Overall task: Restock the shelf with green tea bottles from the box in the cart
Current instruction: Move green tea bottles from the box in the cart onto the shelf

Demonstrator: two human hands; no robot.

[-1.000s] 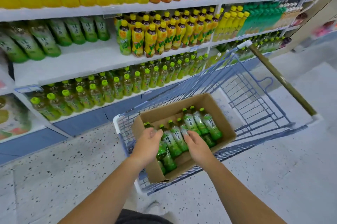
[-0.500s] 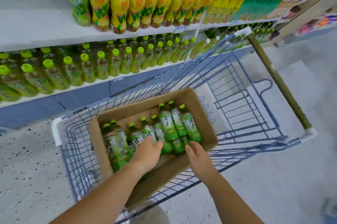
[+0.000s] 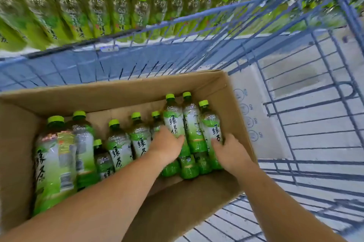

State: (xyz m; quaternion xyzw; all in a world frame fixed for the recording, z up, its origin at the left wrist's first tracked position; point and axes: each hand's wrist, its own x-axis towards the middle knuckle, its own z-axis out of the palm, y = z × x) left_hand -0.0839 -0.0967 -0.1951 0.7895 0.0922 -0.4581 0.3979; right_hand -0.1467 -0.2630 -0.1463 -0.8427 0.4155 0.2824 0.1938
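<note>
Inside box (image 3: 118,94), 绿茶 bottles (image 3: 118,149), left hand (image 3: 167,148) fingers (image 3: 178,139) gripping one, right hand (image 3: 231,152) likewise.

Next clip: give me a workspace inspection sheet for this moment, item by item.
Surface: blue wire cart carrying an open cardboard box.
Job's things: green tea bottles lie in the box, three stacked at its right end; shelf bottles stand beyond the cart.
Clutter: nothing seen.
Grippers: left hand curls over leftmost top bottle; right hand grips rightmost top bottle.
Cables: nothing seen.
Surroundings: pale floor under the cart.
</note>
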